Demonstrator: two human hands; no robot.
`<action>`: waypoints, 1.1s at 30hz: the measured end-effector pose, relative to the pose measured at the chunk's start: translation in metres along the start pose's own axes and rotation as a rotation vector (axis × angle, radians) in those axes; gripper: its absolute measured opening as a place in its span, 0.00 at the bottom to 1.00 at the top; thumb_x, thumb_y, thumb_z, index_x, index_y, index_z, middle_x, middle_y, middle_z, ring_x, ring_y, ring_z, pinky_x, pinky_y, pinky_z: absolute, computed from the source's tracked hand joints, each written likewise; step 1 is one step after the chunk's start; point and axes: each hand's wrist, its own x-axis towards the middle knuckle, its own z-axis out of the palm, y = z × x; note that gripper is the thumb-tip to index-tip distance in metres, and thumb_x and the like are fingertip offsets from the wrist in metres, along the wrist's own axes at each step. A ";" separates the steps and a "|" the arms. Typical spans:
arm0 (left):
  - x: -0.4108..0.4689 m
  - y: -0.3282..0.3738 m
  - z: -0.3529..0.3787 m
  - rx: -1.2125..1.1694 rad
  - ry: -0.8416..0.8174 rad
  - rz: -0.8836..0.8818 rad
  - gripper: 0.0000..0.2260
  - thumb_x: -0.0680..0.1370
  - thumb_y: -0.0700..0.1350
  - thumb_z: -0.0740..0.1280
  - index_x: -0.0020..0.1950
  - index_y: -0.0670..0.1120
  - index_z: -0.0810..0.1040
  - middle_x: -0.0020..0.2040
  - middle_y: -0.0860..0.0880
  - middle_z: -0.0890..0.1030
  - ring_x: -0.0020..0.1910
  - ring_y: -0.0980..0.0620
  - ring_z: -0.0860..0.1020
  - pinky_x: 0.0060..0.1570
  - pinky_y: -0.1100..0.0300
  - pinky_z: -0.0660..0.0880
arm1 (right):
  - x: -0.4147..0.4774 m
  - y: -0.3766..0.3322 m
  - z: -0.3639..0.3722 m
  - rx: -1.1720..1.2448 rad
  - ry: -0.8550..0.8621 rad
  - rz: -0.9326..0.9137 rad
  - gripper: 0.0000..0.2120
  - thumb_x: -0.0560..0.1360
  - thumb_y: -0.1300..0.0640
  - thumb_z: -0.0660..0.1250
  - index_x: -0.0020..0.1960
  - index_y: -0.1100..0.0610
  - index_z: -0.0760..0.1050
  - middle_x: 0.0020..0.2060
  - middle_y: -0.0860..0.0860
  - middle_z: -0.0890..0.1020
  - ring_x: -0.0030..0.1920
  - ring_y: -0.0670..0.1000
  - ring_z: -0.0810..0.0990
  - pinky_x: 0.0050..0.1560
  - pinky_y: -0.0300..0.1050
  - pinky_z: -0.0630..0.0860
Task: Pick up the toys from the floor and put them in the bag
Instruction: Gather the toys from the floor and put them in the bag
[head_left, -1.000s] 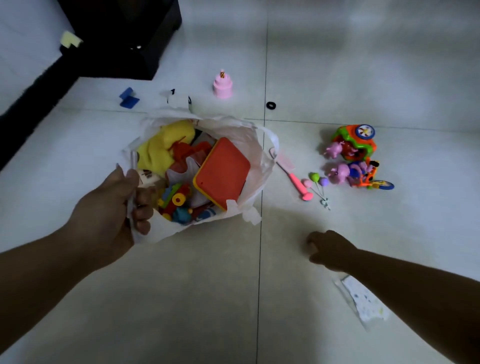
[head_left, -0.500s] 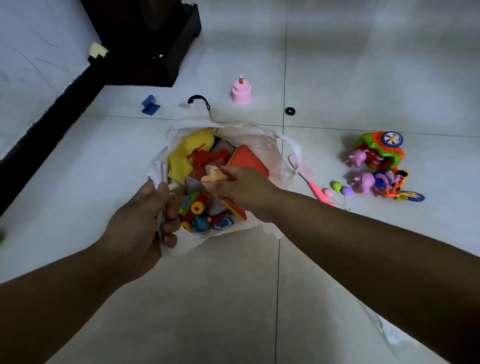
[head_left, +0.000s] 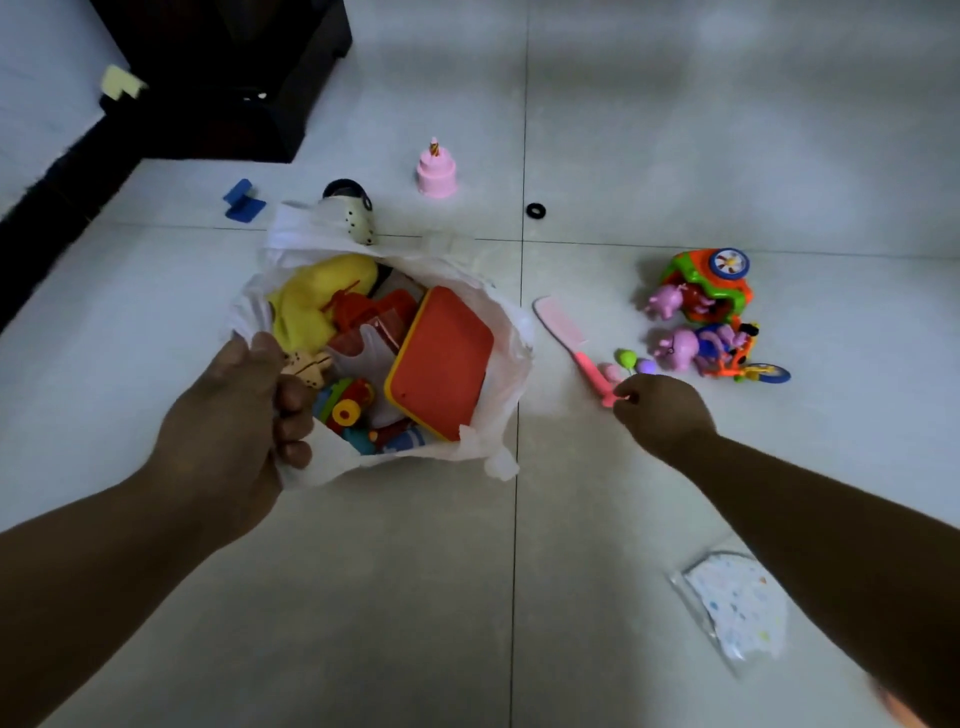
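A white plastic bag (head_left: 501, 338) lies open on the tiled floor, stuffed with toys: an orange tablet-like toy (head_left: 441, 364), a yellow soft toy (head_left: 311, 301) and several small colourful pieces. My left hand (head_left: 228, 415) grips the bag's near-left rim. My right hand (head_left: 662, 415) is low on the floor to the right of the bag, fingers pinched on the handle end of a pink comb (head_left: 561, 325). Small toy balloons (head_left: 627, 358) lie just above that hand; their sticks are hidden under it.
Right of the comb lie a green-orange toy car with a pink pig (head_left: 711, 291) and a pig on a bike (head_left: 722, 353). Behind the bag: pink toy cake (head_left: 436, 171), black ring (head_left: 535, 210), blue piece (head_left: 243, 201), spotted clog (head_left: 358, 221). Dark furniture (head_left: 234, 78) far left; plastic packet (head_left: 737, 608) near right.
My right hand dropped a small piece into the bag, then left it and moved right and down to the comb's handle. My left hand kept its hold on the rim.
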 end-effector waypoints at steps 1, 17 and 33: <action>0.001 0.000 -0.001 -0.011 -0.012 -0.003 0.08 0.82 0.53 0.55 0.57 0.58 0.71 0.28 0.53 0.67 0.25 0.57 0.63 0.22 0.65 0.60 | 0.011 0.012 0.001 -0.065 -0.083 0.045 0.20 0.76 0.54 0.64 0.66 0.57 0.72 0.60 0.59 0.78 0.60 0.59 0.76 0.56 0.46 0.72; -0.001 0.003 -0.009 0.001 -0.055 -0.018 0.11 0.81 0.55 0.52 0.49 0.61 0.74 0.25 0.55 0.68 0.21 0.59 0.63 0.19 0.66 0.61 | 0.055 0.045 0.038 0.255 0.081 0.335 0.23 0.72 0.64 0.66 0.65 0.58 0.65 0.52 0.61 0.79 0.56 0.64 0.77 0.53 0.50 0.72; -0.006 0.004 -0.021 -0.041 0.002 -0.017 0.11 0.81 0.55 0.54 0.56 0.63 0.74 0.25 0.55 0.67 0.19 0.58 0.62 0.17 0.66 0.60 | 0.098 -0.010 0.052 -0.018 -0.002 0.253 0.11 0.70 0.51 0.69 0.45 0.59 0.74 0.45 0.58 0.81 0.48 0.59 0.79 0.50 0.48 0.74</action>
